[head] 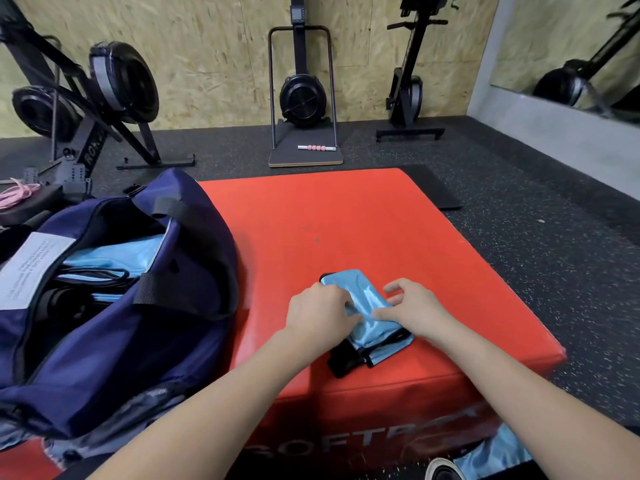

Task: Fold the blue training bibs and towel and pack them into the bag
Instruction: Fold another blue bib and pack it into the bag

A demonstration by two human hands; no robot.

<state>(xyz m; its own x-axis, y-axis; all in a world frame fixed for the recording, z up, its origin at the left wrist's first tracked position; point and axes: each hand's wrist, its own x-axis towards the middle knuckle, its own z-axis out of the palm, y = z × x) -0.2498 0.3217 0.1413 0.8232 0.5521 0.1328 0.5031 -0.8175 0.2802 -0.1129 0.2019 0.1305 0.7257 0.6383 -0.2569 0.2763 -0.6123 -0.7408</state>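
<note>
Two hands, left (320, 311) and right (414, 311), pinch a glossy folded blue bib (369, 306) on a smooth red padded box (363, 220). Speckled rubber floor (540, 244) surrounds it; a navy bag (114, 306) gapes left.

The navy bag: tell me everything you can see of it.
The navy bag is a soft duffel of woven-looking fabric lying on the left part of the red box, partly overhanging it. Its zip mouth gapes open towards the camera. Black webbing handles cross its sides, and a white printed label shows on the inner flap. Inside lie light blue folded bibs with black trim. Neither hand touches it.
</note>
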